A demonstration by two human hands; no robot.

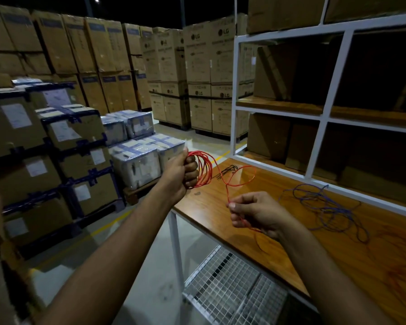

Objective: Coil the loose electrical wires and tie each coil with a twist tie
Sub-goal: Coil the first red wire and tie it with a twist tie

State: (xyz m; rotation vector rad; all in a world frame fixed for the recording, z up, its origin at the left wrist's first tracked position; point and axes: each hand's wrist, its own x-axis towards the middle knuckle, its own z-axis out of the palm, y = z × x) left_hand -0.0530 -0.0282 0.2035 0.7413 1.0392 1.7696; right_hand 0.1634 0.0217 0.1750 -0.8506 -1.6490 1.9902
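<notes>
You're holding the red coil [203, 169] in your left hand [182, 175], mid-frame, w/ the grip closed in a fist around one side of the loops; thumb is pointing up, loops are standing roughly upright and sticking out to the right of the fist. From the coil the red wire [240, 177] is running right, making one loose open loop in the air above the tabletop [338, 249], then dropping down-left to your right hand [256, 213] at center-right. Right grip is narrow: fingertips [232, 205] are pinching the wire, and the slack is passing under the palm and trailing off toward the tabletop edge below the wrist.

Blue wire [326, 207] is lying uncoiled in a loose tangle on the tabletop, right of your right hand, apart from it. Twist ties [227, 171], a small dark bunch, are lying on the tabletop's far left corner, just behind the red loop; count unclear.

White shelf frame [324, 109] is standing at the back of the tabletop, upper right. Wire-mesh shelf [232, 289] is showing under the tabletop, bottom center. Stacked cartons [56, 127] are filling the left and upper-left of the frame.
</notes>
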